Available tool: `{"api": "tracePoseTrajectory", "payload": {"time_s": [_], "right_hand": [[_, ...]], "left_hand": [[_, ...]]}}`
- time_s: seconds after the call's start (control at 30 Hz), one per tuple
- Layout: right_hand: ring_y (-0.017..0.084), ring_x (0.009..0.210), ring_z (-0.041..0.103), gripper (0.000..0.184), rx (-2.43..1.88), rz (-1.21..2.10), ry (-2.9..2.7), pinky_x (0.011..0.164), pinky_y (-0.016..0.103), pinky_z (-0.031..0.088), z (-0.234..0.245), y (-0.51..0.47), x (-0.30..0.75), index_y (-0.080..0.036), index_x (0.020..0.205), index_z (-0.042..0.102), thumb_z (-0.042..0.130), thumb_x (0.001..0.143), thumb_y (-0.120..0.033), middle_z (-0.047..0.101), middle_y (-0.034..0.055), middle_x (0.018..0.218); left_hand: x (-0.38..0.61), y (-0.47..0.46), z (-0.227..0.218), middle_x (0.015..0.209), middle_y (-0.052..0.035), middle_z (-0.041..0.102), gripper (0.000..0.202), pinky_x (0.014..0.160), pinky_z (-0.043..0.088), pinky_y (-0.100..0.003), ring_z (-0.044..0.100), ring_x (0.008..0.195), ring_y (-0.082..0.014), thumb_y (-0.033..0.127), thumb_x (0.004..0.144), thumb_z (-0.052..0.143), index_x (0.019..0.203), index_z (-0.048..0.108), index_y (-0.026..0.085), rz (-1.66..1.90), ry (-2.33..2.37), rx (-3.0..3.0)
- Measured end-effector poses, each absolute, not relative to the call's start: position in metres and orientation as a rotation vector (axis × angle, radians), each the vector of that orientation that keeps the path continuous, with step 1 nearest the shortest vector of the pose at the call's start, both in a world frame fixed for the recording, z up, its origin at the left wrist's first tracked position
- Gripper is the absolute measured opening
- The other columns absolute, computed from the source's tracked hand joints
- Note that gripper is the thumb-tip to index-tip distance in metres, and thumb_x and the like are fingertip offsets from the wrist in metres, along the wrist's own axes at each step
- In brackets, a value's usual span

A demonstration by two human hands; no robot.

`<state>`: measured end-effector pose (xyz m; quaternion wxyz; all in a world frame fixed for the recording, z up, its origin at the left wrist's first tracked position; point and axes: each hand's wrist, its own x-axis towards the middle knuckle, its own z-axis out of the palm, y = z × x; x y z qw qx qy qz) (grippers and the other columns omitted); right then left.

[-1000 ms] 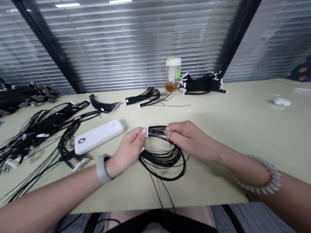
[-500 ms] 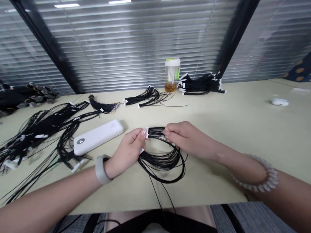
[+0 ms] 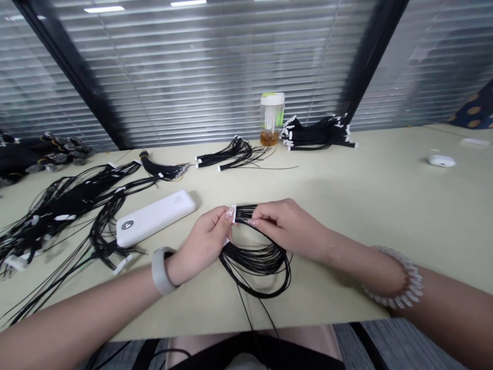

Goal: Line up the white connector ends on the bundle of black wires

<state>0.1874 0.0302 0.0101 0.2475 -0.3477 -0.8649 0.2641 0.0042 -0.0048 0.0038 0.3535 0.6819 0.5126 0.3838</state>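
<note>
A bundle of thin black wires [image 3: 256, 262] hangs in a loop over the table, with a white connector strip [image 3: 231, 214] at its upper end. My left hand [image 3: 204, 242] grips the bundle at that strip, and a second white connector shows just below this hand. My right hand [image 3: 287, 228] pinches the black wires just right of the strip, its fingertips close to my left hand. Long loose wire ends trail down toward the table's near edge.
A white power bank [image 3: 155, 218] lies left of my hands, beside large tangled black wire bundles [image 3: 73, 198]. Further back stand a clear bottle with a green lid [image 3: 271, 118], more wire bundles [image 3: 318, 133], and a small white round object [image 3: 441, 161]. Window blinds fill the background.
My right hand has moved left and slightly down, closer to my left hand. The wire loop hangs a little lower. Both hands keep their hold on the wires.
</note>
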Motion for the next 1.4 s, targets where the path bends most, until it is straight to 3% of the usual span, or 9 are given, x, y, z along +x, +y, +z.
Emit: {"api": "tracePoseTrajectory", "payload": {"time_s": [0.37, 0.57, 0.67, 0.83, 0.93, 1.1, 1.27, 1.4], "right_hand": [[0.008, 0.061, 0.049, 0.018, -0.945, 0.68, -2.349, 0.058, 0.02, 0.033, 0.005, 0.03, 0.184, -0.016, 0.071, 0.058, 0.045, 0.083, -0.019, 0.06, -0.0023, 0.067], [0.007, 0.054, 0.045, 0.009, -0.957, 0.708, -2.314, 0.053, 0.019, 0.032, 0.009, 0.033, 0.186, -0.017, 0.07, 0.056, 0.051, 0.077, -0.015, 0.054, -0.0044, 0.059], [0.007, 0.054, 0.045, 0.006, -0.964, 0.686, -2.302, 0.052, 0.019, 0.032, 0.013, 0.032, 0.188, -0.016, 0.072, 0.057, 0.056, 0.076, -0.021, 0.053, -0.0038, 0.06], [0.01, 0.068, 0.048, 0.013, -0.864, 0.343, -2.222, 0.059, 0.021, 0.036, 0.02, 0.025, 0.192, -0.015, 0.078, 0.057, 0.061, 0.077, -0.028, 0.054, 0.0023, 0.079], [0.012, 0.067, 0.048, 0.014, -0.794, 0.114, -2.303, 0.058, 0.023, 0.034, 0.021, 0.017, 0.192, -0.014, 0.075, 0.058, 0.056, 0.081, -0.027, 0.054, 0.002, 0.072], [0.011, 0.055, 0.044, 0.031, -0.699, -0.094, -2.427, 0.051, 0.026, 0.03, 0.017, 0.008, 0.186, -0.015, 0.061, 0.054, 0.047, 0.087, -0.031, 0.052, 0.0001, 0.058], [0.013, 0.054, 0.043, 0.017, -0.52, -0.387, -2.459, 0.049, 0.028, 0.026, 0.014, 0.004, 0.182, -0.018, 0.063, 0.054, 0.053, 0.08, -0.018, 0.052, -0.0014, 0.059], [0.014, 0.055, 0.046, 0.011, -0.486, -0.415, -2.507, 0.049, 0.029, 0.027, 0.012, 0.0, 0.179, -0.019, 0.068, 0.055, 0.053, 0.078, -0.015, 0.053, -0.0016, 0.061]], "left_hand": [[0.005, -0.006, 0.006, 0.053, 0.0041, 0.042, 0.039, 0.05, 0.032, -0.021, 0.039, 0.05, -0.009, 0.037, 0.09, 0.035, 0.058, 0.044, 0.016, 0.976, 1.335, 1.776], [0.006, -0.006, 0.006, 0.056, 0.0034, 0.043, 0.038, 0.054, 0.034, -0.022, 0.041, 0.054, -0.0101, 0.039, 0.09, 0.035, 0.06, 0.044, 0.017, 1.007, 1.378, 1.735], [0.006, -0.006, 0.007, 0.054, 0.0039, 0.04, 0.036, 0.053, 0.032, -0.022, 0.038, 0.053, -0.0102, 0.037, 0.088, 0.039, 0.058, 0.04, 0.017, 0.979, 1.411, 1.735], [0.007, -0.004, 0.007, 0.053, 0.0043, 0.039, 0.033, 0.05, 0.031, -0.023, 0.036, 0.051, -0.01, 0.037, 0.087, 0.04, 0.06, 0.04, 0.017, 1.001, 1.459, 1.688], [0.006, -0.003, 0.006, 0.054, 0.0041, 0.04, 0.033, 0.051, 0.031, -0.022, 0.037, 0.051, -0.0099, 0.038, 0.087, 0.04, 0.061, 0.042, 0.017, 1.025, 1.463, 1.676], [0.006, -0.004, 0.005, 0.055, 0.0036, 0.043, 0.032, 0.051, 0.033, -0.022, 0.039, 0.051, -0.0094, 0.038, 0.086, 0.042, 0.061, 0.042, 0.017, 1.053, 1.457, 1.668], [0.008, -0.005, 0.005, 0.052, 0.0042, 0.041, 0.031, 0.049, 0.032, -0.021, 0.036, 0.049, -0.0089, 0.036, 0.085, 0.044, 0.06, 0.04, 0.017, 1.061, 1.443, 1.672], [0.008, -0.006, 0.004, 0.052, 0.0041, 0.043, 0.031, 0.049, 0.033, -0.021, 0.037, 0.049, -0.0088, 0.037, 0.085, 0.044, 0.061, 0.041, 0.017, 1.046, 1.417, 1.665]]}}
